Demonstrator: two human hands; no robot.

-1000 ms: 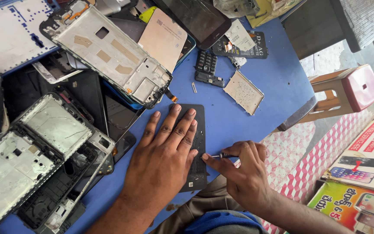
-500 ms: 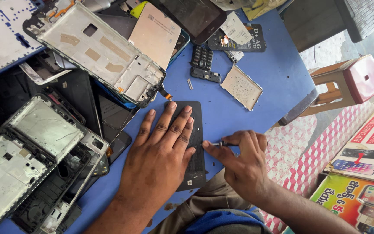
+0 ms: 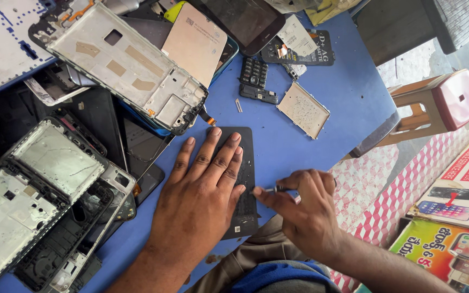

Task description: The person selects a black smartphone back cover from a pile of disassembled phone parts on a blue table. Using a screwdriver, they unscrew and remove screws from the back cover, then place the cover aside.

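while the left hand (image 3: 202, 190) lies spread on a flat black panel (image 3: 243, 179), the right hand (image 3: 305, 211) pinches a thin metal tool (image 3: 270, 189).

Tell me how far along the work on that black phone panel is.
Done: the black phone panel lies flat on the blue table, apart from the stripped frames. In hand: the left hand presses it down while the right hand holds a thin tool at its edge. Left: nothing looks lifted or separated yet.

a dark flat phone panel (image 3: 243, 184) is laid lengthwise on the blue counter (image 3: 321, 81), near its front edge, partly covered. a thin metal tool (image 3: 270, 190) is pointed at its right edge.
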